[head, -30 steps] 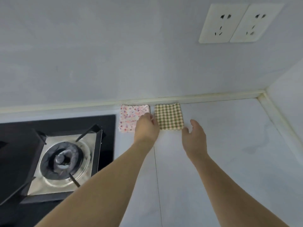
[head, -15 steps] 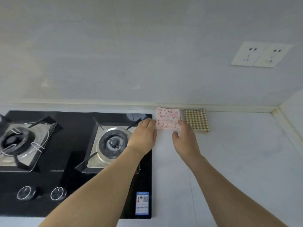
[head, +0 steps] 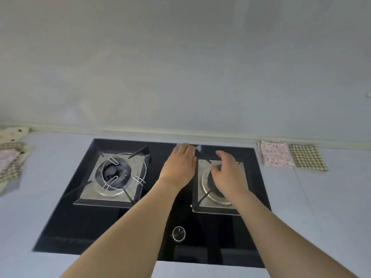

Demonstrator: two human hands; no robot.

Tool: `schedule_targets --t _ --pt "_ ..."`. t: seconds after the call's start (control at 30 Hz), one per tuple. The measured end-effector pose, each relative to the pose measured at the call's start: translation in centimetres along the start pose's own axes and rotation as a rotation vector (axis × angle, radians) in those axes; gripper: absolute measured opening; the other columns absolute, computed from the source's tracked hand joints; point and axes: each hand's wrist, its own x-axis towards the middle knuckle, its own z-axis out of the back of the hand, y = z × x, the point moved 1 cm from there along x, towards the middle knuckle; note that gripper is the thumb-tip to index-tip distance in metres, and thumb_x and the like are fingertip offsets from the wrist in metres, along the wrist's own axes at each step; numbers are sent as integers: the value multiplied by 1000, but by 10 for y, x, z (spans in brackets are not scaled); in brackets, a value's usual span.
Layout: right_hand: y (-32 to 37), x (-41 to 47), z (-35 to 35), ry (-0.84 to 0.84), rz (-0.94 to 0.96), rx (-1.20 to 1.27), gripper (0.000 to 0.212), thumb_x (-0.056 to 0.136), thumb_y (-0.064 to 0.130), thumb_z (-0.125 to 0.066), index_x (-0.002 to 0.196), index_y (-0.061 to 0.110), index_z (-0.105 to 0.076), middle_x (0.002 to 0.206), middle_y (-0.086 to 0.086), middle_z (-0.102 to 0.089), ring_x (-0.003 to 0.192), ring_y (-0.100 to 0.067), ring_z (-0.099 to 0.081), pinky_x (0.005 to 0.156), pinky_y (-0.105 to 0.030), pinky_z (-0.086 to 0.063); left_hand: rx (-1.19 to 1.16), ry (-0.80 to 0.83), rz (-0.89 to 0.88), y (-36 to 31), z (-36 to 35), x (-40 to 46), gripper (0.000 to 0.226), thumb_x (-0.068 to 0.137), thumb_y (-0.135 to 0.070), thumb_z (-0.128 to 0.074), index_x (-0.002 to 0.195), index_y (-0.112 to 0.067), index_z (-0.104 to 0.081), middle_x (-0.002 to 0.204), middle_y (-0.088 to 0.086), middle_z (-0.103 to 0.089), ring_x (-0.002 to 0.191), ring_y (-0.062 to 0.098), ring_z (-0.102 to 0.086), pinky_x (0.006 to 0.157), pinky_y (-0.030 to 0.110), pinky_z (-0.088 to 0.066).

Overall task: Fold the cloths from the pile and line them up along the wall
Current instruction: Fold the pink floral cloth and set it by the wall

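Two folded cloths lie side by side against the wall at the right: a pink floral cloth (head: 275,153) and, to its right, a green checked cloth (head: 308,157). The pile of unfolded cloths (head: 11,155) sits on the counter at the far left edge, partly cut off. Both hands are empty and hover over the black stove. My left hand (head: 179,165) is above the stove's middle with fingers extended. My right hand (head: 227,171) is over the right burner with fingers loosely bent.
A black glass gas stove (head: 84,223) with a left burner (head: 115,174) and a right burner (head: 209,187) fills the centre, with a control knob (head: 178,233) at its front. The pale counter (head: 331,207) runs on both sides, ending at the wall (head: 180,67).
Both hands left the folded cloths and swung left over the stove. The view panned left, so the two folded cloths now sit at the right and the pile has appeared at the left.
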Motion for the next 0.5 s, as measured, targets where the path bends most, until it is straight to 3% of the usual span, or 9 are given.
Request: schedule_targets --t 0.13,0.23,0.37,0.5 --pt "36 -9 -30 17 24 23 47 96 15 -49 142 17 -38 144 -2 -42 129 -18 -46 97 -24 -38 46 -7 44 47 27 -23 40 102 -25 -41 140 -12 -44 143 2 -44 134 20 -36 109 32 -34" --pt "62 -14 -57 79 69 13 48 96 17 -50 142 18 -37 145 -1 -42 129 -17 -45 101 -28 -39 56 -49 119 83 49 -41 39 102 -24 -41 138 -11 -45 140 4 -46 131 22 -38 107 34 -37" --pt "104 -26 -98 121 110 43 47 96 15 -48 142 16 -38 143 -2 -44 116 -11 -49 93 -22 -38 88 -54 175 142 79 -72 38 102 -24 -40 136 -11 -46 139 2 -46 128 21 -41 106 34 -38" --pt "165 -36 -150 193 181 68 47 96 16 -47 141 19 -38 137 -3 -49 107 -20 -60 88 -33 -50 86 -115 217 208 121 -100 37 102 -23 -40 136 -12 -47 139 1 -46 129 21 -41 105 32 -38"
